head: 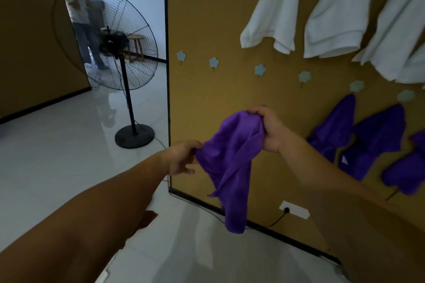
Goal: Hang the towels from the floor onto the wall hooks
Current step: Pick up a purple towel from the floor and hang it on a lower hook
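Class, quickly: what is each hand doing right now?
Left hand: pinches an edge of the purple cloth towel.
Right hand: grips that towel's bunched top.

Limp purple towel (232, 158) hangs in midair before flower-shaped wall hooks (260, 69).

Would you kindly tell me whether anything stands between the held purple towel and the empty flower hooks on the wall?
Nothing visible does. The purple towel, held by the left hand and right hand, hangs just below the empty flower hook, with only bare wall between.

Dim, bluish backlight from the far room, floor (57, 145) glare, bowed wide-angle edges, soft blur.
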The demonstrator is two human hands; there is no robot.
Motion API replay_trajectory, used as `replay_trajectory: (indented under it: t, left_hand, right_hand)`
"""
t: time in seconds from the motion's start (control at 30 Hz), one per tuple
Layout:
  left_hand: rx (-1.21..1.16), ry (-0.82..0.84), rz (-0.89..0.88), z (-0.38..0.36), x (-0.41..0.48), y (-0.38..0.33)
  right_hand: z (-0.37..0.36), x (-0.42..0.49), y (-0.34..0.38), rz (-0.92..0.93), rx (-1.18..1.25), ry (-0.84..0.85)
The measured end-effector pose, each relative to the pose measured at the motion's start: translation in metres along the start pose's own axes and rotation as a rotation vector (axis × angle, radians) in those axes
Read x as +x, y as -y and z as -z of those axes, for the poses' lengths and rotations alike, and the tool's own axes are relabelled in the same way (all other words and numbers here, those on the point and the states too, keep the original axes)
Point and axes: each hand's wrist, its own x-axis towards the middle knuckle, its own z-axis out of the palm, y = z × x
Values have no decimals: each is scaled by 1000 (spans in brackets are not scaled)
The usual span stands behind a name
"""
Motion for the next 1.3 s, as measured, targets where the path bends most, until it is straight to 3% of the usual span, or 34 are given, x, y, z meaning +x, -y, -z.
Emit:
replay_trajectory:
  t: [0.2,0.33,0.47,0.7,0.8,0.9,1.0,1.07,1.13,1.2,1.3]
  left_hand:
    - [-59,-441,-239,-11,-8,-40]
    - [-41,-490,-359,-25,-11,-63]
    - [-119,-493,-415,-41,-14,-82]
    - [-38,-647,-391,-36,-21,-101]
    - [49,-691,-366,-27,-20,-100]
    - [65,-697,-363,-18,-17,-99]
    - [-1,-672,-348,-16,-15,-100]
    - [-47,-643,-318,-18,-15,-100]
    - [-23,-618,-289,-17,-15,-99]
    - [18,-594,-267,-14,-15,-99]
    - [84,-579,-247,-11,-15,-100]
  right_hand:
    - [64,-21,0,-121,-351,-208]
    - [84,-29,-12,-166,-544,-306]
    - [87,-38,-15,-20,-713,-485]
    - [96,-40,-8,183,-427,-667]
    - [102,-39,-5,226,-463,-787]
    - [99,-48,4,237,-351,-707]
    - [95,-61,11,189,-122,-458]
    - [97,-66,10,118,-240,-355]
    - [102,-67,10,148,-308,-438]
    - [108,-65,13,244,-221,-550]
    - [115,-60,14,305,-215,-599]
